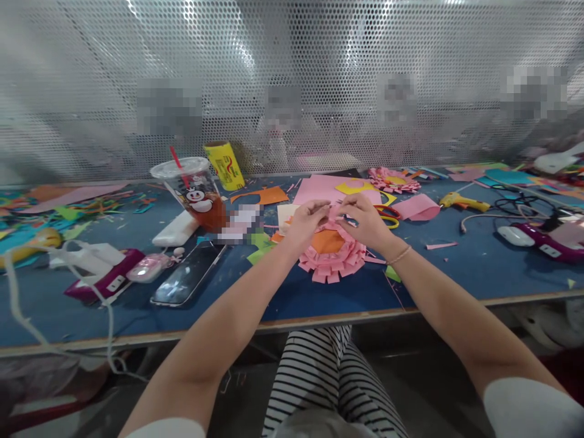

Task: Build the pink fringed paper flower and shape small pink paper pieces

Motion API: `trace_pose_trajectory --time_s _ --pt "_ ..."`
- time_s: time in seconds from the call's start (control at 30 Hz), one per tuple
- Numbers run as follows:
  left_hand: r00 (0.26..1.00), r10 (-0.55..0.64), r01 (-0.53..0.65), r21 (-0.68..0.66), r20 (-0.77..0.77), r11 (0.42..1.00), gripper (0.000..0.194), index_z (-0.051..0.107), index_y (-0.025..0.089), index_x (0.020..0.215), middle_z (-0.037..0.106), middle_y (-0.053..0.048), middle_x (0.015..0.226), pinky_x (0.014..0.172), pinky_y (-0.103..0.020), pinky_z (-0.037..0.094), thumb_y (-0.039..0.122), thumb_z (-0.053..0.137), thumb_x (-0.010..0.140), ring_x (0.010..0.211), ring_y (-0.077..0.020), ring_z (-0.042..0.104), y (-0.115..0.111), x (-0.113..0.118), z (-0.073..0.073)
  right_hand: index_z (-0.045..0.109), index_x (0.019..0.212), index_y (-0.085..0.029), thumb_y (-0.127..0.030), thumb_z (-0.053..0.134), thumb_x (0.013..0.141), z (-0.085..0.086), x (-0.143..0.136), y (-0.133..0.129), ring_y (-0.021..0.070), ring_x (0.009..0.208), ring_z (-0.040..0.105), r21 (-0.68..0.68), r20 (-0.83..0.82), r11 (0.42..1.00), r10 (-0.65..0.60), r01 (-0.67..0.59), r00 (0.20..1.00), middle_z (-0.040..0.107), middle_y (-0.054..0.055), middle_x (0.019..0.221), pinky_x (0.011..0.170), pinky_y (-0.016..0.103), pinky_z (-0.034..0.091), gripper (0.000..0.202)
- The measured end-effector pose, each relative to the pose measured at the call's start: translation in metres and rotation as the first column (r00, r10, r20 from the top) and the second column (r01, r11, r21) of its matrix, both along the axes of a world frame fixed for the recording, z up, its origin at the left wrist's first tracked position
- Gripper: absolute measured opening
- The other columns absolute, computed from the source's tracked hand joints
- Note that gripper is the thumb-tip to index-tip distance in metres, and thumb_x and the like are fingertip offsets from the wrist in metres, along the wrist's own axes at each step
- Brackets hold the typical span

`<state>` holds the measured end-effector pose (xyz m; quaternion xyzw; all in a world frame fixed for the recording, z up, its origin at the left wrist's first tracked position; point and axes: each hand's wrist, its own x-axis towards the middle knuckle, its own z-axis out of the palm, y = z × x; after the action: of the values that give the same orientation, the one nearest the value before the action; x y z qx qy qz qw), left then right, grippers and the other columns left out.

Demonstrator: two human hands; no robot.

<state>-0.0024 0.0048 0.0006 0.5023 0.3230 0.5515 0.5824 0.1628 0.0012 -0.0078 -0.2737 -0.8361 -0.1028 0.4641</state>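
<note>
A pink paper flower (332, 267) with fringed petals and an orange centre (326, 241) lies on the blue table in front of me. Both hands meet at its far rim, fingers bent and fingertips close together. My left hand (311, 218) pinches a pink paper strip (335, 211) from the left. From the right, my right hand (358, 219) has thumb and fingers closed on the same strip. The fingertips partly hide the strip, and I cannot tell whether it is attached to the flower. Just right of my right hand lie scissors (389, 222) with red and yellow handles.
Pink sheets (314, 187) and a second paper flower (393, 180) lie behind. A yellow glue gun (465, 202) and cables are rightward. Leftward are a drink cup (194, 193), a yellow can (225, 166), a phone (189, 275) and a purple power strip (107, 278). A perforated metal panel (319, 79) stands behind.
</note>
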Motion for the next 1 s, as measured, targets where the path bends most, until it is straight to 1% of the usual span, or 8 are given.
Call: trace_pose_trajectory --time_s 0.2,0.37,0.5,0.6,0.7,0.77,0.93,1.0 --pt "0.996 -0.074 0.074 0.018 0.042 0.997 0.028 0.061 0.015 0.092 0.062 0.0 0.072 0.073 -0.025 0.045 0.018 0.065 0.065 0.067 -0.0077 0.057 -0.0017 0.0026 -0.0023 0.06 0.088 -0.022 -0.015 0.05 0.081 -0.0047 -0.0018 0.0042 0.0183 0.09 0.052 -0.006 0.033 0.999 0.047 -0.047 0.998 0.053 0.007 0.094 0.08 0.037 0.048 0.014" --pt "0.994 -0.084 0.083 0.016 0.07 0.996 0.033 0.06 0.015 0.093 0.065 -0.004 0.082 0.077 -0.027 0.045 0.012 0.067 0.062 0.077 -0.0107 0.06 -0.002 0.003 -0.0023 0.06 0.087 -0.022 -0.016 0.048 0.083 -0.0016 -0.0031 0.0028 0.017 0.09 0.055 0.016 0.012 0.998 0.062 -0.062 0.998 0.058 0.006 0.092 0.081 0.036 0.049 0.014" --pt "0.991 -0.075 0.079 -0.024 0.114 0.997 0.033 0.058 0.015 0.091 0.065 -0.004 0.083 0.075 -0.026 0.046 0.008 0.067 0.06 0.077 -0.0107 0.061 -0.0022 0.0026 -0.0007 0.06 0.088 -0.022 -0.015 0.048 0.083 0.0011 -0.0028 -0.0004 0.0164 0.088 0.058 0.032 -0.005 0.999 0.043 -0.043 0.999 0.062 0.006 0.088 0.081 0.035 0.049 0.014" --pt "0.992 -0.064 0.07 -0.051 0.107 0.996 0.035 0.055 0.015 0.091 0.065 -0.003 0.081 0.072 -0.026 0.047 0.006 0.066 0.059 0.073 -0.0105 0.061 -0.0041 0.0021 0.0017 0.061 0.087 -0.022 -0.017 0.051 0.083 0.0004 -0.0015 -0.0001 0.0162 0.088 0.058 0.035 0.002 0.997 0.065 -0.065 0.998 0.063 0.005 0.087 0.081 0.035 0.049 0.012" --pt "0.996 -0.059 0.063 -0.05 0.068 0.997 0.036 0.054 0.015 0.093 0.065 -0.003 0.079 0.067 -0.025 0.046 0.005 0.065 0.06 0.068 -0.0102 0.061 -0.0067 0.001 0.0042 0.063 0.086 -0.024 -0.019 0.053 0.082 -0.0008 -0.0001 0.0011 0.0166 0.088 0.058 0.016 0.006 0.998 0.064 -0.064 0.998 0.062 0.004 0.087 0.081 0.036 0.049 0.011" --pt "0.996 -0.071 0.073 -0.041 0.06 0.996 0.038 0.054 0.015 0.095 0.065 -0.003 0.079 0.068 -0.026 0.047 0.004 0.065 0.06 0.068 -0.0105 0.061 -0.0078 -0.0001 0.0051 0.064 0.084 -0.024 -0.021 0.055 0.081 -0.0007 0.0005 0.0011 0.0166 0.086 0.057 0.004 -0.004 0.999 0.046 -0.045 0.999 0.06 0.004 0.086 0.079 0.036 0.049 0.01" --pt "0.99 -0.108 0.107 0.016 0.09 0.994 0.048 0.051 0.017 0.101 0.063 -0.006 0.097 0.074 -0.028 0.048 0.002 0.066 0.058 0.076 -0.0106 0.061 -0.0068 -0.0016 0.0037 0.065 0.079 -0.023 -0.022 0.057 0.08 0.0013 0.0012 -0.0009 0.0151 0.08 0.053 0.018 -0.038 0.999 0.028 -0.028 0.999 0.052 0.004 0.084 0.069 0.031 0.049 0.008" --pt "0.988 -0.113 0.112 0.021 0.106 0.994 0.048 0.05 0.018 0.101 0.063 -0.006 0.1 0.076 -0.029 0.048 0.003 0.067 0.058 0.078 -0.0109 0.061 -0.0061 -0.0015 0.0025 0.065 0.079 -0.023 -0.022 0.058 0.079 0.0021 0.0014 -0.0014 0.0149 0.079 0.052 0.025 -0.048 0.999 0.03 -0.029 0.998 0.051 0.004 0.084 0.067 0.031 0.049 0.008"
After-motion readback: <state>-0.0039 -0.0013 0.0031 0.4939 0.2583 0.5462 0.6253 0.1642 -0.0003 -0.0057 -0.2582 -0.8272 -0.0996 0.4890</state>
